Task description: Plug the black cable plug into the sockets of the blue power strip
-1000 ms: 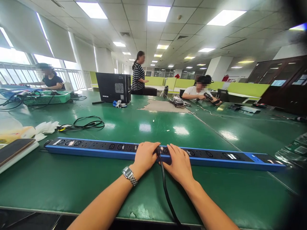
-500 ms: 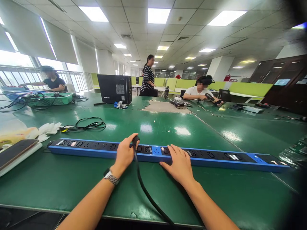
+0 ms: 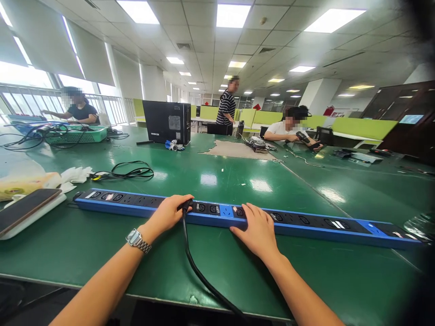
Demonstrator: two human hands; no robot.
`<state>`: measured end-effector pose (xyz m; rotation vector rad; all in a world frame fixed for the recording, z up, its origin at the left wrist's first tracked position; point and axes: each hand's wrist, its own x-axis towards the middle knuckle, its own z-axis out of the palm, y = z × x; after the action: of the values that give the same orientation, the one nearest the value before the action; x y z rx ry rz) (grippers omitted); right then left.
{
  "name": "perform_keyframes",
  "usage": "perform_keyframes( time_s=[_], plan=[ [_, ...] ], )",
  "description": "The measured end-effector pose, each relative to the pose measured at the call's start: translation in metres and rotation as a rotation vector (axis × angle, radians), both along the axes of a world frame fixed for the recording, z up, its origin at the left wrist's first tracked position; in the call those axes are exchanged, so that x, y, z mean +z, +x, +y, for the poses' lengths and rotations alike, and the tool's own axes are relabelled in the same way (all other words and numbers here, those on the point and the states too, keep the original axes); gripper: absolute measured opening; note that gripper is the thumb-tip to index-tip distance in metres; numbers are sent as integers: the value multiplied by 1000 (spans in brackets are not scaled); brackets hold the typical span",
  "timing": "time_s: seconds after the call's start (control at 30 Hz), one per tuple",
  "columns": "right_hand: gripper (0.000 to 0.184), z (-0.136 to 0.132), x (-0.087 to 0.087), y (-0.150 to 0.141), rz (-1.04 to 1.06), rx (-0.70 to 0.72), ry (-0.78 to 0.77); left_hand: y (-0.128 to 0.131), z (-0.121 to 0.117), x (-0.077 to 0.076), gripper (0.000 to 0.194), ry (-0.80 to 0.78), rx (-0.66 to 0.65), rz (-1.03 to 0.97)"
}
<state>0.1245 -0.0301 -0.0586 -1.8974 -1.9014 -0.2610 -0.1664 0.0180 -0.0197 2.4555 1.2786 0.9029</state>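
A long blue power strip (image 3: 217, 222) with a black face of several sockets lies across the green table in front of me. My left hand (image 3: 171, 210) pinches the black plug (image 3: 186, 205) of a power cord against the strip, left of its middle. How far the plug sits in a socket is hidden by my fingers. From it the black cord (image 3: 193, 262) curves down over the table's near edge. My right hand (image 3: 256, 226) grips the strip right of the middle, fingers over the sockets and thumb along the front side.
At left lie a phone (image 3: 29, 210), crumpled white paper (image 3: 74, 176) and a coiled black cable (image 3: 129, 171). Further back stand a black computer case (image 3: 166, 122) and a green basket (image 3: 78, 134). Clear plastic (image 3: 421, 226) lies at far right. Two people sit across the table; another stands behind it.
My left hand has tilted over, its wrist swinging left, and the plug sits lower at the strip. My right hand stays on the strip. The standing person has shifted right.
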Motion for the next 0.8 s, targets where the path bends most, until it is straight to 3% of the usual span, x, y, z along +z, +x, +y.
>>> perform_keyframes(
  time_s=[0.1, 0.23, 0.37, 0.5, 0.57, 0.67, 0.8],
  plan=[
    [66, -1, 7, -7, 57, 31, -5, -3, -4, -1, 45, 47, 35, 115],
    [64, 0, 23, -44, 157, 192, 45, -6, -11, -6, 90, 130, 244, 304],
    [56, 13, 36, -103, 182, 354, 67, -6, -12, -12, 71, 168, 274, 425],
    [30, 27, 40, -141, 137, 415, 57, -7, -11, -14, 61, 181, 276, 421],
    [25, 30, 43, -144, 170, 397, 81, -7, -10, -14, 62, 185, 268, 409],
    [32, 29, 53, -131, 295, 315, 240, -8, -9, -15, 67, 189, 258, 399],
    [39, 25, 60, -73, 424, 316, 388, -8, -9, -17, 70, 195, 262, 400]
  ],
)
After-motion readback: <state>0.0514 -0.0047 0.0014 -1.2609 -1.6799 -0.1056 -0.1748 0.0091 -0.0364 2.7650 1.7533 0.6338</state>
